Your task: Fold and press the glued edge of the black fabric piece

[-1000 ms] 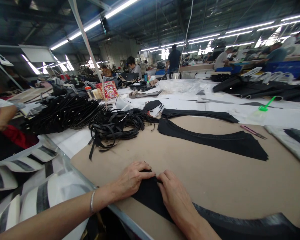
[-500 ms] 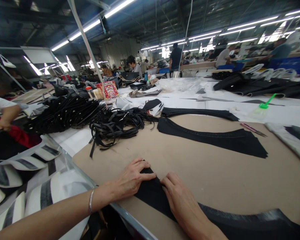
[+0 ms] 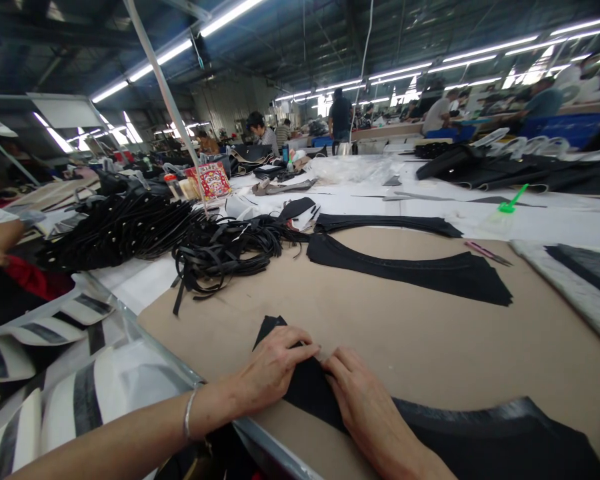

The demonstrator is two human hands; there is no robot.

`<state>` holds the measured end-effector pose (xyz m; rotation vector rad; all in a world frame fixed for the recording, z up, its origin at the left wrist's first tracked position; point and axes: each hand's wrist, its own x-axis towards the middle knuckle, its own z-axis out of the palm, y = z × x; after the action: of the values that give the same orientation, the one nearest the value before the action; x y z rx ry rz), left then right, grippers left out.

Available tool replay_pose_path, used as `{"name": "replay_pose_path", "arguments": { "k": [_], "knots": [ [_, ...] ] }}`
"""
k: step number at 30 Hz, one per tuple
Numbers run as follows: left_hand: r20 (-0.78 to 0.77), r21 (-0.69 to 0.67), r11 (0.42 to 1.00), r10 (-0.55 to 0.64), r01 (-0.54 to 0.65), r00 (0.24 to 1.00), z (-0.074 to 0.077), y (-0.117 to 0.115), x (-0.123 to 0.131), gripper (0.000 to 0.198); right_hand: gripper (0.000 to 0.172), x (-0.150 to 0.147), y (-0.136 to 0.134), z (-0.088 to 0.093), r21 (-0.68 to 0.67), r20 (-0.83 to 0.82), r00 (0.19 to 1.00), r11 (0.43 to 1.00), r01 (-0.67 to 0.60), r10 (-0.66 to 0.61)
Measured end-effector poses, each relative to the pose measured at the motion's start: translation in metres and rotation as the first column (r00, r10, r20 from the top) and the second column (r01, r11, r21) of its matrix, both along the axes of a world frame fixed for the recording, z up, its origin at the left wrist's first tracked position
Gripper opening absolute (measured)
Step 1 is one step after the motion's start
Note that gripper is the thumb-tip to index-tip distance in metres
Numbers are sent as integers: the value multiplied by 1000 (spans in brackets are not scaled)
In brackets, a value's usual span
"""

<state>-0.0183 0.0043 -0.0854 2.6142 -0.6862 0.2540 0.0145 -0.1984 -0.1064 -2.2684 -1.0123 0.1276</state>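
My left hand point(image 3: 273, 367) and my right hand point(image 3: 363, 400) lie side by side on a curved black fabric piece point(image 3: 480, 440) at the near edge of the brown cardboard sheet point(image 3: 380, 333). The fingers of both hands press down flat on the cloth, fingertips almost meeting. The pointed left tip of the piece point(image 3: 267, 328) sticks out beyond my left hand. A silver bangle point(image 3: 190, 413) is on my left wrist.
Two more curved black pieces point(image 3: 415, 270) lie farther back on the cardboard. A heap of black straps point(image 3: 220, 250) sits to the left, pink scissors point(image 3: 485, 252) and a green brush point(image 3: 511, 200) to the right. Striped pieces point(image 3: 55, 380) lie at lower left. Other people work at distant tables.
The black piece has slid left under my hands, so its pointed tip now shows past my left hand. Both hands stay pressed on it.
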Motion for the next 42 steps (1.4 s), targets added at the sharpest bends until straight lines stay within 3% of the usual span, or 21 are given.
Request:
{"name": "replay_pose_path", "arguments": {
  "k": [4, 9, 16, 24, 29, 33, 42],
  "knots": [
    [-64, -22, 1000, -5, 4, 998, -8, -17, -9, 42, 28, -1, -1, 2, -15, 29, 999, 1000, 14, -14],
    [-10, 29, 999, -18, 19, 1000, -15, -13, -19, 49, 22, -4, -13, 6, -42, -22, 999, 999, 22, -23],
    [37, 84, 996, 2, -6, 999, -14, -16, -23, 52, 22, -5, -35, 7, -25, -40, 999, 1000, 1, -2],
    [27, -37, 998, 54, -53, 998, -6, -37, -21, 42, 25, -6, -44, 0, -37, 42, 999, 999, -31, 32],
    [-2, -60, 998, 9, -9, 1000, -16, -52, -26, 40, 26, -8, -43, 1, -63, 54, 998, 997, -32, 35],
    [-13, -16, 1000, 9, -9, 1000, -18, -52, -33, 41, 26, -8, -47, -4, -58, 54, 997, 997, -49, 52],
    [-36, 84, 991, -97, 100, 995, -3, -32, -29, 36, 26, -11, -62, -14, -46, 177, 978, 994, -100, 106]
  ]
}}
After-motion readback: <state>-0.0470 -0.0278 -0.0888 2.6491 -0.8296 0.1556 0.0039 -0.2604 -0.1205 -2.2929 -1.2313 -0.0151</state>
